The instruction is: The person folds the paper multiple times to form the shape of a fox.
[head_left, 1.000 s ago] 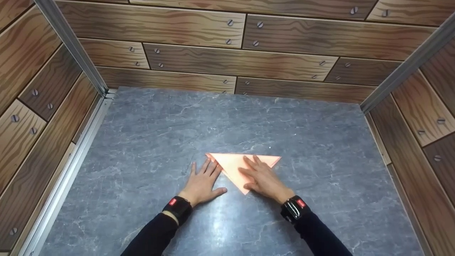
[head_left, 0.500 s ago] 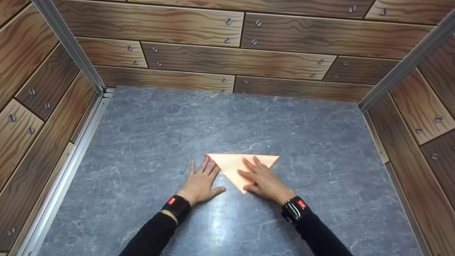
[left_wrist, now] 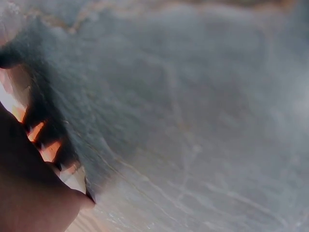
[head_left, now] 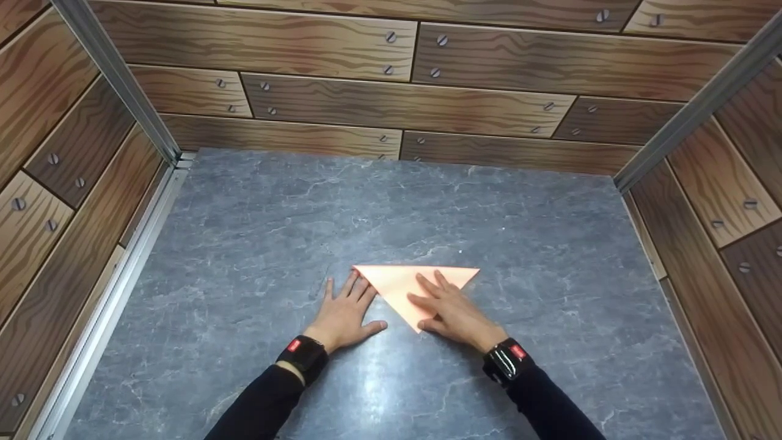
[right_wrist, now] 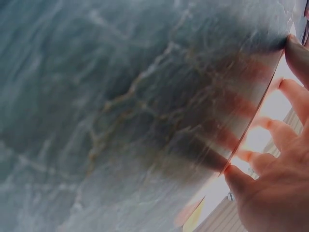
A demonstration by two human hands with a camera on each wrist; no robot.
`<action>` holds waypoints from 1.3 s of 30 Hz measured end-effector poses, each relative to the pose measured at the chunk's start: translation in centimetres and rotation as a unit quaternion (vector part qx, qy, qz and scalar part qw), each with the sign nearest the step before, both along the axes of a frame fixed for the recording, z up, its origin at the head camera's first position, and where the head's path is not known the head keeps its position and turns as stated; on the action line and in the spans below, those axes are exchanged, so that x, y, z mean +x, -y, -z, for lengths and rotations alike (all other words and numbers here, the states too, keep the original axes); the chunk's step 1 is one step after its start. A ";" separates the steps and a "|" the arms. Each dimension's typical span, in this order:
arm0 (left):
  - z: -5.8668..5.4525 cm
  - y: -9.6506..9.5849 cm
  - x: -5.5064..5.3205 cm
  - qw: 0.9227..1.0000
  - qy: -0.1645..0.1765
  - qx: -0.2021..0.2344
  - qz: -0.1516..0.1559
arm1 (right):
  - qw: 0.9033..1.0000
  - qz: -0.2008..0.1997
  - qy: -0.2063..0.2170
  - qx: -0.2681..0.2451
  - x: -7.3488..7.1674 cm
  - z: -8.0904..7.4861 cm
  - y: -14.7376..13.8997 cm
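A light orange sheet of paper (head_left: 391,282), folded into a triangle, lies on the grey table. Its long edge faces the back wall and one corner points toward the person. My left hand (head_left: 343,316) lies flat with fingers spread, its fingertips at the paper's left corner. Whether they are on or under that corner is hard to see. My right hand (head_left: 459,315) rests on the right half of the paper, fingers spread and fingertips touching it. In the right wrist view the fingertips of the right hand (right_wrist: 275,188) meet the paper's thin edge (right_wrist: 256,113).
The grey marbled tabletop (head_left: 275,208) stretches around the paper. Wood-patterned panels (head_left: 342,98) stand at the back and on both sides. A metal rail (head_left: 110,287) runs along the left edge. Each wrist wears a black band (head_left: 303,359).
The paper's upper layer appears to lie flatter and more in line with the lower one along the left side. Both hands stay almost in place; the head view shifts slightly.
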State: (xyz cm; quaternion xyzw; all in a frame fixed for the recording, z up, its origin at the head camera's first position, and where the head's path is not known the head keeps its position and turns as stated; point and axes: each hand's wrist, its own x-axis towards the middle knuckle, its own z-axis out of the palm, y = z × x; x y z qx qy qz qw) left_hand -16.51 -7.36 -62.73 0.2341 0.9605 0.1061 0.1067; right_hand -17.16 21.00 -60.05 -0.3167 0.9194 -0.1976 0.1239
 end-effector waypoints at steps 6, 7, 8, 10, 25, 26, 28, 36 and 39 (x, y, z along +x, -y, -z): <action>-0.3 0.0 0.0 1.000 -0.007 0.005 -0.001 | 1.000 0.002 0.003 0.000 -0.1 0.0 0.0; -0.4 0.0 0.0 1.000 -0.008 0.006 0.000 | 1.000 0.002 0.003 -0.002 -0.1 0.0 0.0; -0.4 0.0 0.0 1.000 -0.010 0.007 0.002 | 1.000 0.002 0.002 -0.003 -0.1 0.0 0.0; -0.6 0.0 0.0 1.000 -0.017 0.010 0.004 | 1.000 0.004 0.003 -0.003 -0.1 0.0 0.0; -2.3 -1.5 -0.4 0.979 -0.192 0.069 0.018 | 1.000 0.014 -0.009 -0.003 0.1 -0.3 0.2; -2.3 -1.8 -0.5 0.980 -0.187 0.063 0.024 | 1.000 0.014 -0.010 -0.005 0.1 -0.2 0.3; -2.2 -2.5 -0.6 0.982 -0.179 0.047 0.035 | 1.000 0.013 -0.010 -0.006 0.2 -0.1 0.3; -1.8 -3.9 -1.0 0.991 -0.123 -0.016 0.052 | 1.000 0.012 -0.004 0.001 0.2 -0.1 0.5; -1.7 -4.0 -1.1 0.992 -0.113 -0.023 0.051 | 1.000 0.009 -0.003 0.003 0.2 -0.1 0.5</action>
